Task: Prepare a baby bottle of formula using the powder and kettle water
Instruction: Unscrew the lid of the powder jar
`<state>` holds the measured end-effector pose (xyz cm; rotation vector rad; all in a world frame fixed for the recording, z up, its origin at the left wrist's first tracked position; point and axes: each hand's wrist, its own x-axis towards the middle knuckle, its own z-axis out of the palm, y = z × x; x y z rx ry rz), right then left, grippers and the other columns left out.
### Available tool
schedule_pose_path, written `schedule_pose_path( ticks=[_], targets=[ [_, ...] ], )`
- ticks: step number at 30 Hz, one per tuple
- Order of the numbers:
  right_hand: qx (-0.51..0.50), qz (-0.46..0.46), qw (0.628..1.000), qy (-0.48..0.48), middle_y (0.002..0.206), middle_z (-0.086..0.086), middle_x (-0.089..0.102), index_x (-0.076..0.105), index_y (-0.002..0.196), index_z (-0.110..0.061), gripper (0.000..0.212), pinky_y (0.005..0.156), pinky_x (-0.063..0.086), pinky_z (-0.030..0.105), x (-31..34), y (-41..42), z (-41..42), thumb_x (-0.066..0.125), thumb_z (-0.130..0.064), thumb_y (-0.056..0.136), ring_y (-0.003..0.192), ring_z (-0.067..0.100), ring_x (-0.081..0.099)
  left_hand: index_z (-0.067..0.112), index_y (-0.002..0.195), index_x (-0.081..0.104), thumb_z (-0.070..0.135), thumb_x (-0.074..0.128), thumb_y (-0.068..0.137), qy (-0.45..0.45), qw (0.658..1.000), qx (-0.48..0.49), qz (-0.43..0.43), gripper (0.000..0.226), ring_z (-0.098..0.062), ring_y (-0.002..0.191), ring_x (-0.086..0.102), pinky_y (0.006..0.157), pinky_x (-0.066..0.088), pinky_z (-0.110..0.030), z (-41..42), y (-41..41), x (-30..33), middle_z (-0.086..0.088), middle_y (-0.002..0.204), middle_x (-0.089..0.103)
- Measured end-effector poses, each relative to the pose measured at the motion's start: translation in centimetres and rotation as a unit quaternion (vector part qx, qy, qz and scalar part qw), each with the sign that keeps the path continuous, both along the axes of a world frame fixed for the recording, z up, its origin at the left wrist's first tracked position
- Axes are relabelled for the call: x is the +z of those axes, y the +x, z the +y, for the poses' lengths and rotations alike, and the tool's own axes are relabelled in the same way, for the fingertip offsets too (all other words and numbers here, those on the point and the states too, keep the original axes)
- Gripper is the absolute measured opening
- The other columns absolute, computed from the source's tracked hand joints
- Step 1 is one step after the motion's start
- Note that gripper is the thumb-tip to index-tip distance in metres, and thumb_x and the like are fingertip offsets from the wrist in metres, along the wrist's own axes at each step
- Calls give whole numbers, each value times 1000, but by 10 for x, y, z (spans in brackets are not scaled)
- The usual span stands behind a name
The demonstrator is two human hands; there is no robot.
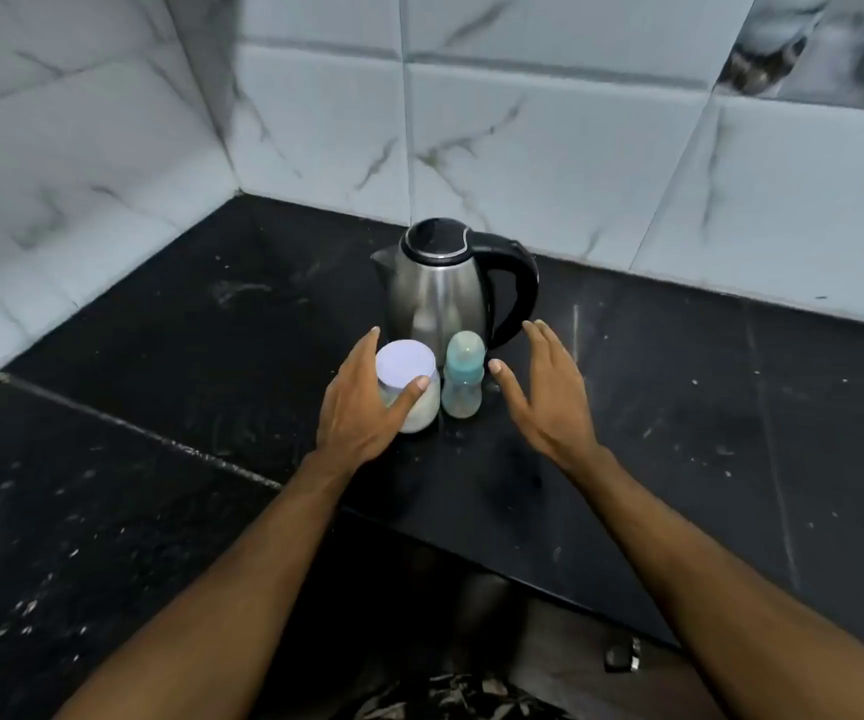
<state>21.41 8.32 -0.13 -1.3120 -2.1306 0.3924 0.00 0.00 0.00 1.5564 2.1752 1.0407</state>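
Dim, cool light with soft focus throughout. The tiles bow from wide-angle distortion and blur toward the corners. The kettle carries dull reflections; the dark counter shows faint sheen, no hard shadows.

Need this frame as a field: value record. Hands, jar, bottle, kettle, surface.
left hand: thumb and fingers around the powder jar, lid on
right hand: open, beside the baby bottle, not touching
baby bottle: upright, capped, right of jar
kettle: lid closed, behind both
surface: black countertop
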Motion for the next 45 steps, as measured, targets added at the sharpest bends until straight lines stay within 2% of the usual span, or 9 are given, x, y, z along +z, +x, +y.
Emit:
schedule_pose_path(
  ticks=[4,13,19,24,29,32,36,41,45],
  targets=[
    [-6,-22,998,-50,157,12,34,32,150,-9,74,119,27,42,-20,-3,-16,41,-59,97,147,23,28,21,157,16,57,67,84,-30,999,3,-38,96,-20,145,30,116,33,-42,-2,7,-12,2,162,26],
    [-5,-31,997,-72,158,7,34,31,151,-10,72,119,28,43,-40,-13,-31,43,-57,98,147,20,28,18,155,19,51,79,76,-45,996,28,-75,104,-23,144,33,113,36,-45,13,3,-22,-2,159,32],
    [-2,-26,997,-77,155,7,38,34,150,-12,71,117,32,45,-39,-18,-35,42,-59,97,145,20,32,19,140,36,40,89,68,-32,991,33,-123,92,-22,126,50,96,48,-37,22,-2,-22,-1,139,51],
    [-6,1,998,-64,136,2,55,46,139,-15,59,102,45,37,-32,-27,-40,46,-57,96,122,18,53,19,137,40,31,92,65,-34,990,-10,-138,90,-16,121,49,92,45,-28,13,-8,-14,1,135,53],
    [11,44,997,-62,122,4,59,50,134,-13,57,91,50,38,-17,-45,-44,50,-54,95,108,18,57,24,136,42,29,92,65,-33,986,-41,-159,87,-10,117,48,90,46,-23,-11,-14,-14,13,126,50],
    [31,64,995,-67,126,4,58,49,135,-14,58,93,51,37,-4,-59,-45,49,-55,95,111,17,57,27,136,41,28,91,67,-45,983,-53,-167,86,-8,118,47,85,44,-14,-24,-19,-15,14,128,49],
    [65,71,993,-69,130,1,58,49,136,-15,58,96,51,42,3,-75,-44,48,-56,95,116,15,56,29,139,40,27,90,69,-61,980,-76,-175,86,-9,123,45,88,44,-14,-36,-25,-17,13,132,47],
    [124,47,989,-67,129,2,57,48,138,-14,61,95,50,36,8,-89,-47,54,-54,93,114,14,55,34,136,43,23,88,71,-70,970,-106,-208,81,-9,122,50,102,50,-35,-42,-35,-13,14,131,52],
    [171,-34,983,-50,132,2,56,46,141,-18,75,97,48,39,10,-99,-47,58,-66,85,115,19,55,33,150,28,24,88,71,-80,967,-102,-219,100,7,118,49,96,46,-20,-44,-39,-15,27,135,46]
  ],
)
